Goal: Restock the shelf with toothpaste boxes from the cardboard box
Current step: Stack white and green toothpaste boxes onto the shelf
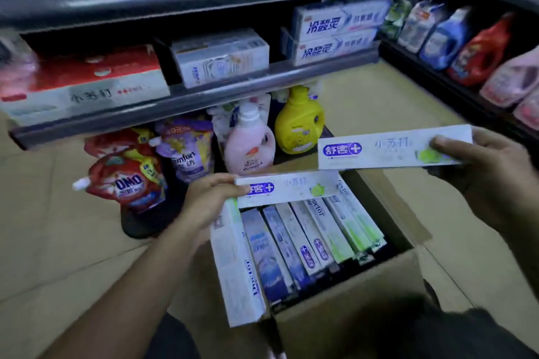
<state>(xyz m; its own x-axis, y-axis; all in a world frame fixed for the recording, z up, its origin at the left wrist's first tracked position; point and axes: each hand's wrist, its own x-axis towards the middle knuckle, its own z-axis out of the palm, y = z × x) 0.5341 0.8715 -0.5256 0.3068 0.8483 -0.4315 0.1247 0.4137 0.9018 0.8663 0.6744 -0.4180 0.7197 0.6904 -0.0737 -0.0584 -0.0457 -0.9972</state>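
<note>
Right now the big dark shelf (186,102) stands in front of the person, with rows of boxes on it. Under it, soap bottles (249,143) stand low down. On the floor (58,242) sits the open cardboard box (350,309). It looks nearly full: a row of toothpaste boxes (294,239) stands on edge inside, packed side by side.

The right grip (493,175) holds one white toothpaste box (379,150) by its right end, thumb on the front. That box is up high, clear of the cardboard box. The left grip (210,201) pinches a second white box (291,186) by its left end. This one is low, just over the far edge of the cardboard box.

I think the job now is to carry both up to the shelf. To do it well, keep each long box flat, so it does not droop from its end. Lift the low one straight up, so it does not catch on the packed row. Find the row with the same name. Slide the boxes in one at a time, name facing out, and push softly so the ones beside them do not tip.
</note>
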